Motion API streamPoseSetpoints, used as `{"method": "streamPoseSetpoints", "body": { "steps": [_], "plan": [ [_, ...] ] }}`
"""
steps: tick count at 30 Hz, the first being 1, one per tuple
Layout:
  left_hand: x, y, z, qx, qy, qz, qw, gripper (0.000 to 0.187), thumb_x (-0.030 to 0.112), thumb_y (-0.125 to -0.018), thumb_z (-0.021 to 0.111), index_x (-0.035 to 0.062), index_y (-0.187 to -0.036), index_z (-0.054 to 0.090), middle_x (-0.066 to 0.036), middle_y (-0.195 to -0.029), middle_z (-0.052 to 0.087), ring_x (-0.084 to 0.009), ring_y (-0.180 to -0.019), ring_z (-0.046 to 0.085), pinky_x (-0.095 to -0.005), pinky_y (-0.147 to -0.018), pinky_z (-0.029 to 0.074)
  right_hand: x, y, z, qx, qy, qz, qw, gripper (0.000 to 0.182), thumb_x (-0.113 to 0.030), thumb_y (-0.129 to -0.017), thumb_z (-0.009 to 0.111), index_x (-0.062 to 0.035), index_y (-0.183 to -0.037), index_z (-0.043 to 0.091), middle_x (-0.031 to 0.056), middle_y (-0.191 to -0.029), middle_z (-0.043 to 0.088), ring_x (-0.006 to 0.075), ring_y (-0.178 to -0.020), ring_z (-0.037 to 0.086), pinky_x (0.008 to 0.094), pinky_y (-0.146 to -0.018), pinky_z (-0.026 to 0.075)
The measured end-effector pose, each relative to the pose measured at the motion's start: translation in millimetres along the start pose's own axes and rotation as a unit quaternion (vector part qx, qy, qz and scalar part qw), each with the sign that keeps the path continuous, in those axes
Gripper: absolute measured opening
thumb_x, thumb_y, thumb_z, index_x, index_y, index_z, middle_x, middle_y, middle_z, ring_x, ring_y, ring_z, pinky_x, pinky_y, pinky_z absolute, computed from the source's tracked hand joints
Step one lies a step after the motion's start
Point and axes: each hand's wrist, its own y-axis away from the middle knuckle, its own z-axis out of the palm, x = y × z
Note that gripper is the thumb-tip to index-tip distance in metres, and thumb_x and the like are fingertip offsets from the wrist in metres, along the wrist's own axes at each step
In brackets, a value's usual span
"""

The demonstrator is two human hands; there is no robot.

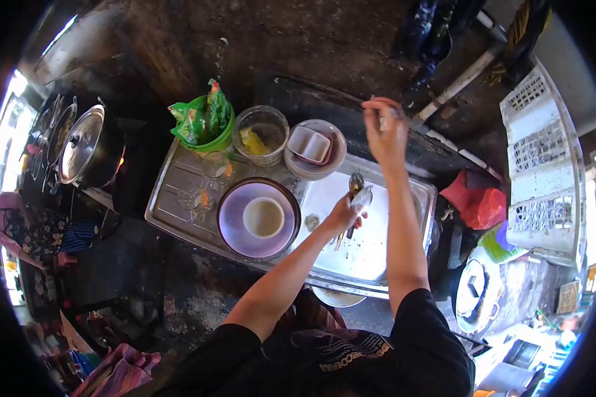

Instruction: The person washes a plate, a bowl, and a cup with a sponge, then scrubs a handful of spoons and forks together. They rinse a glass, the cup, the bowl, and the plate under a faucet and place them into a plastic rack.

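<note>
My left hand [344, 216] is closed around a bunch of spoons [359, 192], their bowls pointing up and away from me. It hangs over the wet white sink basin [371, 255], where small dark bits lie. My right hand [387, 132] is raised beyond the sink, close to a white pipe on the wall. Its fingers are bent around something small that I cannot make out. Left of the spoons, a pale bowl [263, 218] sits inside a wide purple basin [228, 218]. White containers [309, 144] rest in a round bowl [316, 171] at the sink's back edge.
Drinking glasses [191, 197] stand on the steel drainboard [169, 198]. Behind are a clear tub [261, 119] with something yellow and a green bucket [208, 139] holding packets. A lidded pot [89, 149] stands far left; a white rack [543, 165] and red bag [477, 202] are right.
</note>
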Motion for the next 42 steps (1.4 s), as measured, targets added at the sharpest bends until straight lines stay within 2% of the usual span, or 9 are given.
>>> {"method": "streamPoseSetpoints", "body": {
  "steps": [3, 6, 10, 20, 29, 31, 36, 38, 42],
  "plan": [
    [9.5, -11.7, 6.0, -0.009, 0.019, -0.005, 1.0, 0.024, 0.009, -0.085, 0.044, 0.001, -0.107, 0.042, -0.011, -0.076, 0.057, -0.0124, -0.049, 0.052, -0.0236, -0.041, 0.044, 38.1, 9.0, -33.5, 0.022, 0.134, 0.002, 0.991, 0.016, -0.012, -0.074, 0.063, -0.0083, -0.09, 0.062, 0.0126, -0.101, 0.057, 0.0302, -0.096, 0.053, 0.038, -0.084, 0.042],
    [9.7, -25.2, 7.3, -0.003, 0.037, -0.018, 0.999, 0.025, 0.01, -0.085, 0.046, -0.0002, -0.108, 0.041, -0.012, -0.076, 0.059, -0.0123, -0.05, 0.053, -0.0228, -0.044, 0.045, 54.9, 24.2, -41.6, -0.034, -0.071, 0.083, 0.993, 0.025, -0.008, -0.081, 0.059, -0.0068, -0.106, 0.059, 0.0088, -0.102, 0.06, 0.0203, -0.102, 0.054, 0.0295, -0.084, 0.046],
    [6.5, -50.4, 0.5, -0.004, 0.046, -0.002, 0.999, 0.024, 0.015, -0.087, 0.047, 0.0002, -0.107, 0.045, -0.013, -0.079, 0.061, -0.0131, -0.052, 0.054, -0.0241, -0.047, 0.045, 72.2, 28.6, -54.3, -0.06, -0.074, 0.099, 0.991, 0.028, -0.005, -0.085, 0.055, -0.0048, -0.112, 0.057, 0.007, -0.108, 0.059, 0.0141, -0.1, 0.055, 0.0244, -0.087, 0.043],
    [20.5, -106.1, -8.2, -0.004, 0.088, -0.025, 0.996, 0.027, 0.025, -0.09, 0.047, 0.0039, -0.107, 0.049, -0.014, -0.077, 0.062, -0.0151, -0.05, 0.054, -0.0238, -0.041, 0.04, 113.4, 30.7, -47.0, 0.049, -0.193, 0.183, 0.963, 0.025, -0.006, -0.083, 0.058, 0.0068, -0.104, 0.058, 0.0115, -0.093, 0.063, 0.0117, -0.087, 0.059, 0.0222, -0.077, 0.047],
    [-14.6, -86.2, -4.9, 0.03, 0.001, -0.089, 0.996, 0.016, 0.011, -0.089, 0.041, 0.0028, -0.1, 0.049, -0.013, -0.072, 0.061, -0.0158, -0.047, 0.054, -0.025, -0.04, 0.041, 148.2, 105.1, 22.2, 0.007, -0.543, 0.448, 0.71, 0.027, -0.004, -0.085, 0.052, 0.0091, -0.109, 0.049, 0.017, -0.108, 0.055, 0.0263, -0.101, 0.055, 0.032, -0.091, 0.046],
    [-25.7, -82.1, -5.9, 0.038, 0.013, -0.098, 0.994, 0.015, 0.009, -0.088, 0.041, 0.0018, -0.098, 0.05, -0.013, -0.071, 0.06, -0.0155, -0.048, 0.054, -0.0258, -0.04, 0.041, 165.9, 105.1, 49.1, 0.067, -0.695, 0.454, 0.554, 0.035, -0.009, -0.086, 0.052, 0.009, -0.115, 0.042, 0.02, -0.117, 0.047, 0.0307, -0.111, 0.048, 0.0338, -0.097, 0.042],
    [-39.7, -80.7, -10.0, 0.066, 0.033, -0.129, 0.989, 0.017, 0.012, -0.088, 0.045, 0.0005, -0.101, 0.047, -0.01, -0.068, 0.057, -0.0145, -0.049, 0.053, -0.0257, -0.041, 0.041, 194.5, 95.0, 91.1, 0.147, -0.712, 0.431, 0.535, 0.048, -0.022, -0.083, 0.058, 0.0092, -0.115, 0.04, 0.0207, -0.115, 0.048, 0.0328, -0.114, 0.045, 0.0404, -0.101, 0.035],
    [-55.1, -92.7, -13.7, 0.081, 0.056, -0.104, 0.99, 0.019, 0.01, -0.087, 0.044, -0.0018, -0.101, 0.047, -0.015, -0.067, 0.059, -0.0188, -0.044, 0.055, -0.029, -0.036, 0.041, 222.9, 104.3, 111.5, 0.111, -0.67, 0.3, 0.67, 0.045, -0.024, -0.081, 0.062, 0.005, -0.111, 0.047, 0.0175, -0.107, 0.053, 0.0302, -0.109, 0.049, 0.0403, -0.097, 0.039],
    [-46.1, -98.0, -13.0, 0.107, 0.073, -0.112, 0.985, 0.02, 0.012, -0.089, 0.041, -0.0023, -0.1, 0.048, -0.014, -0.07, 0.061, -0.0174, -0.045, 0.055, -0.0271, -0.037, 0.043, 171.5, 78.5, 95.5, 0.161, -0.542, 0.45, 0.691, 0.028, -0.019, -0.081, 0.061, -0.0012, -0.101, 0.054, 0.0135, -0.098, 0.057, 0.0261, -0.096, 0.055, 0.0355, -0.087, 0.045]
  ]
}}
